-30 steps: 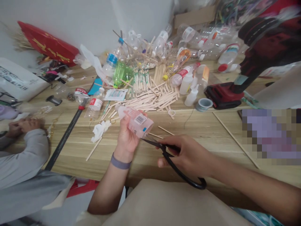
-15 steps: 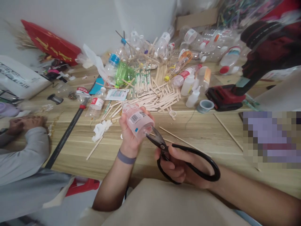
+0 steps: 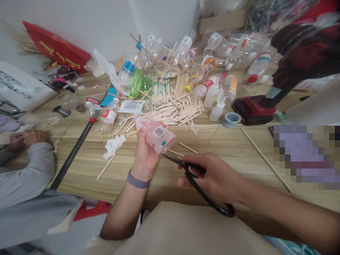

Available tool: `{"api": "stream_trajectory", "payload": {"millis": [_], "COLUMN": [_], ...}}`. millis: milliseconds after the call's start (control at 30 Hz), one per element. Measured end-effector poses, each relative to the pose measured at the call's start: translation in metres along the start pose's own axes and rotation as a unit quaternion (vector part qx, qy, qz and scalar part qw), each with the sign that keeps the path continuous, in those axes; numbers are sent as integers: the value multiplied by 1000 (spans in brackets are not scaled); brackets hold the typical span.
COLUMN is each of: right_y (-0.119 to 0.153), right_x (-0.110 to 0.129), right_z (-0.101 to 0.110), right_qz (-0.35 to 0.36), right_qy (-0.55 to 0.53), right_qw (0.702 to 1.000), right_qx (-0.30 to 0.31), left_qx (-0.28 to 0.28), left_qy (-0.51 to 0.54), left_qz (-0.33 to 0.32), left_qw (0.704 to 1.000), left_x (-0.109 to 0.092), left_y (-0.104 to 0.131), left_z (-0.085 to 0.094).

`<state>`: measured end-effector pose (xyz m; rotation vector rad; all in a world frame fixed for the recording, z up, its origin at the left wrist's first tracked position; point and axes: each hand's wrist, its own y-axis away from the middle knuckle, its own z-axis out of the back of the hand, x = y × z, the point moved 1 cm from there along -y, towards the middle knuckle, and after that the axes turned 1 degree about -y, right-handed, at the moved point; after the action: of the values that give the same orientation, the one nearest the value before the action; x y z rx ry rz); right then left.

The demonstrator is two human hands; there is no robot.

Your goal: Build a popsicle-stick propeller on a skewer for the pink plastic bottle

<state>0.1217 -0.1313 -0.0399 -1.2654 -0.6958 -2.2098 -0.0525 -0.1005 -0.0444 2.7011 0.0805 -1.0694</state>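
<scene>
My left hand (image 3: 145,156) is wrapped round a clear plastic bottle (image 3: 158,134) with a pinkish label and a barcode. The bottle is tilted, its base end turned toward my right side. In my right hand (image 3: 212,177) is a pair of black-handled scissors (image 3: 195,182), gripped by the handles. Their blade tips reach the base end of the bottle; whether they cut into it I cannot tell. Below and behind the bottle, thin wooden sticks (image 3: 187,147) lie on the wooden table (image 3: 191,140).
Wooden sticks (image 3: 183,113) lie piled behind the bottle, with plastic bottles (image 3: 212,95) around them. A red and black power tool (image 3: 255,108) stands at the right. Another person's hands (image 3: 29,139) rest at the left, beside a dark pole (image 3: 77,148). Crumpled tissue (image 3: 113,146) lies nearer me.
My right hand has rolled over, so its back now faces up and the scissors have turned with it. The bottle has rotated slightly in my left hand, and the blades look closer together.
</scene>
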Motion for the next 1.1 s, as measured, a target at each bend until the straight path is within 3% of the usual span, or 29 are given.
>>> {"api": "stream_trajectory", "payload": {"millis": [100, 167, 233, 300, 400, 433, 500, 567, 600, 633, 700, 767, 833, 900, 967, 1033, 1100], "right_y": [-1, -1, -1, 0, -1, -2, -3, -5, -5, -5, -4, -2, 0, 1, 0, -2, -4], "right_x": [1, 2, 3, 3, 1, 0, -2, -4, -6, -7, -9, -11, -12, -11, -9, -6, -3], "right_z": [-9, -17, -25, -31, -34, -32, -26, -16, -11, -6, 2, 5, 5, 3, -2, -7, -12], "right_qz": [-41, -78, -109, -106, -79, -77, -72, -56, -37, -12, 45, 93, 120, 128, 113, 71, 17], "right_qy": [-244, -396, -524, -606, -642, -629, -543, -361, -239, -110, 136, 321, 420, 434, 367, 229, 61], "right_qw": [967, 909, 833, 771, 737, 748, 822, 928, 970, 994, 984, 930, 885, 879, 915, 967, 997], "right_qx": [65, 104, 136, 165, 198, 195, 159, 77, 29, -21, -109, -153, -162, -148, -128, -84, -33], "left_qx": [32, 46, 53, 55, 60, 66, 86, 97, 96, 89, 69, 36, -6, -37, -40, -32, -28], "left_qy": [12, 19, 26, 40, 73, 81, 75, 54, 46, 42, 40, 26, 7, -5, -12, -14, -7], "left_qz": [6, 11, 7, 2, -15, -20, -17, -12, -13, -17, -12, 9, 21, 13, -11, -39, -45], "left_qw": [999, 999, 998, 998, 995, 994, 993, 994, 994, 995, 997, 999, 1000, 999, 999, 999, 999], "left_x": [0, 1, 1, 1, 0, 0, -1, -3, -4, -5, -7, -8, -7, -6, -3, 0, 2], "left_y": [-1, -1, -1, -1, 0, 0, 0, 0, 0, 1, 2, 5, 6, 7, 6, 3, 0], "left_z": [3, 5, 6, 5, 4, 5, 7, 8, 9, 9, 8, 5, 3, 2, 1, 0, 1]}}
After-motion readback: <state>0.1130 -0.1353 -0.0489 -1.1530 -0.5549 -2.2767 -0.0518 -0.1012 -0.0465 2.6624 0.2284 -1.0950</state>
